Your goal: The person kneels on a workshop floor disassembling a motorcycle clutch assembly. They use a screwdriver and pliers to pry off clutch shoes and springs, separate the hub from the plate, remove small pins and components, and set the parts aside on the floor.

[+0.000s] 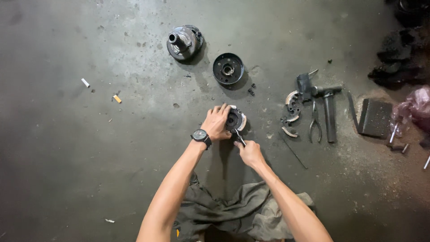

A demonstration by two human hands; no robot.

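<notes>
A repair workshop is showing here: a stained grey concrete floor (89,148) is bearing a greasy round metal hub (184,42), a black pulley disc (228,68), steel pliers (315,125) and a dark hammer-like tool (329,110).

Round dark metal assembly (234,120), black at the hub with pale curved shoe segments around the rim, sitting on the grey concrete floor near the middle of the scene, tilting slightly with its open face turned up and to the right. Thin metal tool (239,137), slim and dark with a bright tip, lying aslant against the near edge of the assembly, its tip touching the rim, its handle end pointing near and right
</notes>
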